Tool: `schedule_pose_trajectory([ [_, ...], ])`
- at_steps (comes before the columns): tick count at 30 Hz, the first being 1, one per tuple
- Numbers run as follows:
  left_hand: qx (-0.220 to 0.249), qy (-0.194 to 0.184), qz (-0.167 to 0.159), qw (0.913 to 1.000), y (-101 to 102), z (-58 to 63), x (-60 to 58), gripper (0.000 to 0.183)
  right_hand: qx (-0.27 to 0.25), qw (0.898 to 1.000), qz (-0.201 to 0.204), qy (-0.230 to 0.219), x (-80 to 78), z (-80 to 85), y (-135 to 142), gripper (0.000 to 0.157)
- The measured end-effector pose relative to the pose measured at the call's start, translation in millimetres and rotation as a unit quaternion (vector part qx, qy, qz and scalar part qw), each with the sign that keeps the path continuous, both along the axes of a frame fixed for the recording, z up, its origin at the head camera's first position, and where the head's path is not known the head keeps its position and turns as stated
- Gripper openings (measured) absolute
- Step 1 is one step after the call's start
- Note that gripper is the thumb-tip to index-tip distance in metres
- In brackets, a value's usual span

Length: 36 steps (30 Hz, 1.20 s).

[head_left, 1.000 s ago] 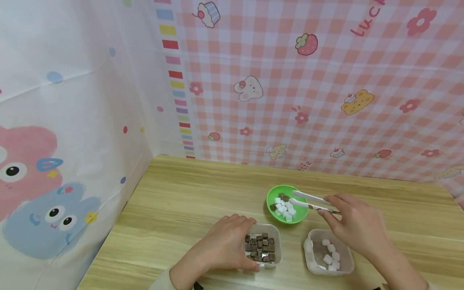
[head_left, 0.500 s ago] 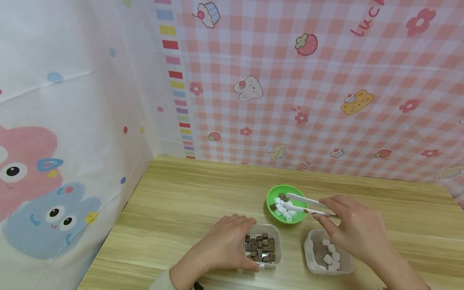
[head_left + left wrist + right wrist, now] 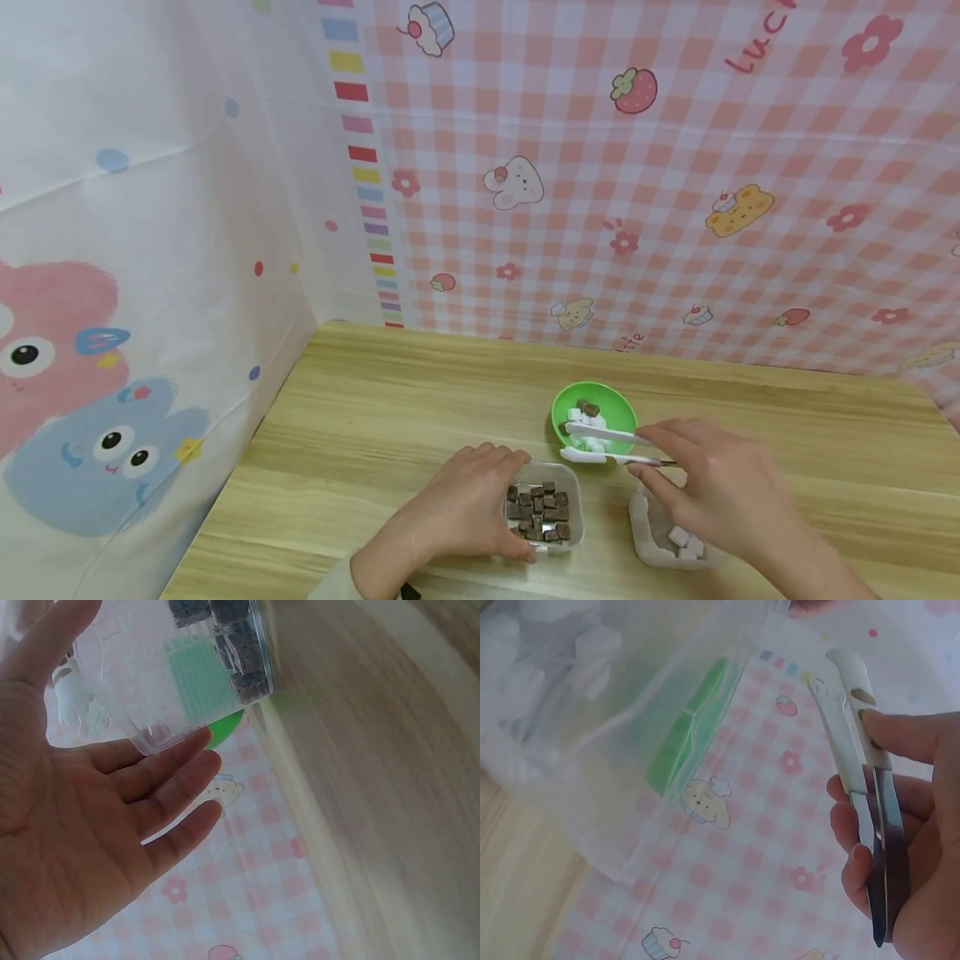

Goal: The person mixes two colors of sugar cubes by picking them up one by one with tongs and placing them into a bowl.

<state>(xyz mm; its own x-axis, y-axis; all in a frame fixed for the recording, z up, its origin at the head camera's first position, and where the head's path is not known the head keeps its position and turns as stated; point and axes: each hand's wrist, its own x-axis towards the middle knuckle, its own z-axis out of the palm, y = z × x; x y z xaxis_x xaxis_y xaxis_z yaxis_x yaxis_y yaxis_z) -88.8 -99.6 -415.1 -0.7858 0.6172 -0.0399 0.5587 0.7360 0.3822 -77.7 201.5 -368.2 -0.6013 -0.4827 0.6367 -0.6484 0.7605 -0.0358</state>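
Observation:
My left hand (image 3: 468, 504) grips a small clear plastic container (image 3: 574, 498), thumb on the near side and fingers at the far side. Several dark brown cubes (image 3: 537, 510) lie inside. In my right hand (image 3: 723, 483) is a pair of tongs (image 3: 606, 434) with white tips and metal handles, pinched between thumb and fingers. The tongs' tips stand apart over the near part of a green bowl (image 3: 618, 408), with nothing visible between them. That bowl holds white cubes (image 3: 574, 414) and a few brown cubes (image 3: 591, 409), partly covered by the tongs.
A second translucent container (image 3: 642, 533) with several white pieces (image 3: 681, 537) stands below my right hand, which covers part of it. The wooden table (image 3: 420, 400) meets a pink checked cloth (image 3: 570, 233) behind and a white printed cloth (image 3: 187, 267) at the left.
My right hand has moved left and nearer with the tongs; their tips went from the bowl's right side to its near left rim. The left hand and its container have stayed put.

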Motion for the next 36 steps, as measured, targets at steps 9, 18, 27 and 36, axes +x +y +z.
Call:
schedule_pose_trajectory([
  [9,-0.003,-0.001,0.0,1.0,1,1.2,-0.1,0.103,0.05,0.996,0.073,-0.028,-3.2,3.5,-8,0.028],
  [18,0.001,-0.006,0.0,1.0,1,1.6,-0.3,0.102,0.122,0.979,0.158,-0.042,-9.7,11.8,-20,0.038],
  [27,-0.003,0.001,-0.006,1.0,1,2.2,-1.1,0.1,0.219,0.954,0.203,-0.002,-14.9,18.2,-42,0.033],
  [36,0.0,0.01,-0.01,0.9999,0,2.5,-1.2,0.097,0.319,0.928,0.187,0.046,-11.5,27.4,-63,0.026],
])
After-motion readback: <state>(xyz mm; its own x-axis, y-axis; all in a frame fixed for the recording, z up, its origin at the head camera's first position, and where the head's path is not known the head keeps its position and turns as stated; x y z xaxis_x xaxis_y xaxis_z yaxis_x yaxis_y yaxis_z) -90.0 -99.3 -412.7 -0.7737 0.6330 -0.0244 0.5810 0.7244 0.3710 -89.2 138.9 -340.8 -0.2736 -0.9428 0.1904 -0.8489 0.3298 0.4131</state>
